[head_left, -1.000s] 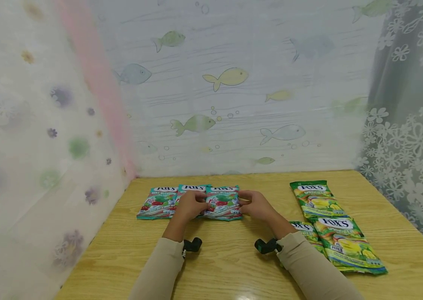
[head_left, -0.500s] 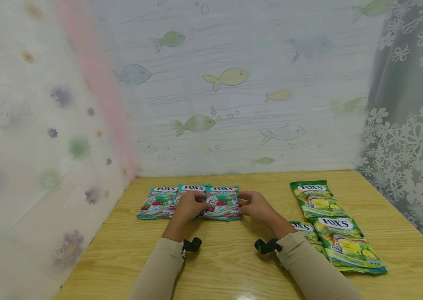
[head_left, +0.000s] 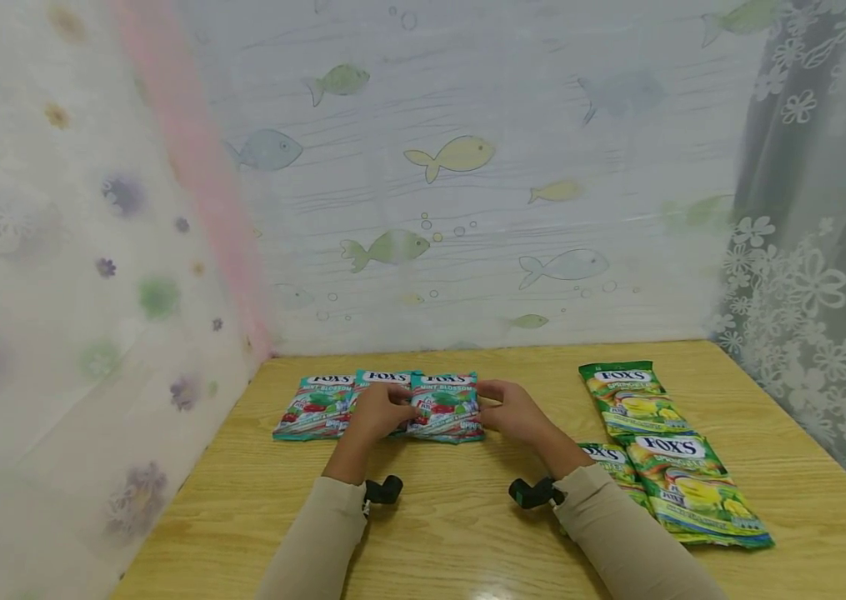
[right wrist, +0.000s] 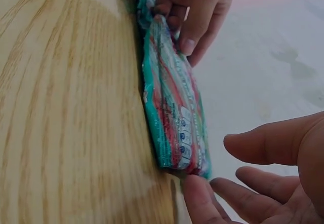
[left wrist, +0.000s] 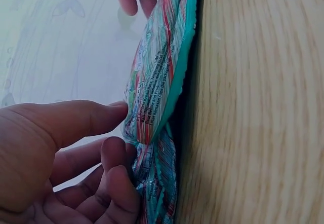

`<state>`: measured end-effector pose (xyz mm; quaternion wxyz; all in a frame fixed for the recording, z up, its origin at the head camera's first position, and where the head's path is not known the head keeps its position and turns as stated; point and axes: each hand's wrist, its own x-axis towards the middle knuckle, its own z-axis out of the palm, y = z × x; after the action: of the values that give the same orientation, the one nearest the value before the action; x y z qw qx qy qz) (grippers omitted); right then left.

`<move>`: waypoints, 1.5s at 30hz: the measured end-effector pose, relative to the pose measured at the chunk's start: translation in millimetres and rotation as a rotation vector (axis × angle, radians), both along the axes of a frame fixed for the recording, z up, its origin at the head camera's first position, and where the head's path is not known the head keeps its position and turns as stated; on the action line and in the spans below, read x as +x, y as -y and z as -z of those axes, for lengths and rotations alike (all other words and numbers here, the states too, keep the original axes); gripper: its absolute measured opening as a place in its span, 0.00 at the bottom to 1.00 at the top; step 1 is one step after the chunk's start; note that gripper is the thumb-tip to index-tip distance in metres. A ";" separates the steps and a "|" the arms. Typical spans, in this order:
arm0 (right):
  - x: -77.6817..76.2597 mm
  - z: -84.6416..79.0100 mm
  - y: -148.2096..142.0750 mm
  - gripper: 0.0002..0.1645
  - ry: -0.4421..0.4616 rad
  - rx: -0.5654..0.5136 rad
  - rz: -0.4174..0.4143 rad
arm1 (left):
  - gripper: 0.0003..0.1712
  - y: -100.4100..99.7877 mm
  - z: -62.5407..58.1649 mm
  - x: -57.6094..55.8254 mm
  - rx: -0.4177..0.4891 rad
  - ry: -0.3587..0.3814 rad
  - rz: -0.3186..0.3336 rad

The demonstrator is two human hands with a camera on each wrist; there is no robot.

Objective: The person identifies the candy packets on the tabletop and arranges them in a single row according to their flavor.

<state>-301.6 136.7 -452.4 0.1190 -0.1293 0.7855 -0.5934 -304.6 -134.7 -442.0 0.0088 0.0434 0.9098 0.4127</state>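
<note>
Three teal and red Fox's Mint Blossom candy bags lie in an overlapping row in the head view: a left bag (head_left: pixel 312 408), a mostly covered middle bag (head_left: pixel 385 377) and a right bag (head_left: pixel 447 407). My left hand (head_left: pixel 380 410) holds the right bag by its left edge. In the left wrist view the thumb presses that bag (left wrist: pixel 157 77), with curled fingers just below it against the neighbouring bag (left wrist: pixel 152 188). My right hand (head_left: pixel 514 411) is at the opposite edge. Its fingertips touch the bag's corner (right wrist: pixel 182 148), while its thumb stands apart in the right wrist view.
Several green and yellow Fox's candy bags lie on the right of the wooden table (head_left: pixel 438 533): one bag (head_left: pixel 633 398) at the back, another bag (head_left: pixel 696 487) in front, and a bag (head_left: pixel 610 457) partly behind my right sleeve. A fish-patterned curtain (head_left: pixel 468 208) hangs behind the table.
</note>
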 end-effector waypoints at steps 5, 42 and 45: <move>-0.3 -6.3 -2.7 0.36 -0.028 0.004 0.010 | 0.22 0.5 -1.8 0.2 0.043 0.008 -0.006; 33.1 -59.4 -120.4 0.36 -0.212 0.213 0.029 | 0.17 -103.8 -24.7 18.8 0.065 -0.034 0.224; 34.1 -60.0 -128.0 0.35 -0.220 0.230 0.048 | 0.17 -115.2 -23.4 16.9 0.086 -0.024 0.247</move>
<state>-267.5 264.7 -392.4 0.0319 -0.1601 0.8595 -0.4845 -287.7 -19.4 -418.5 0.0471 0.1605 0.8791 0.4464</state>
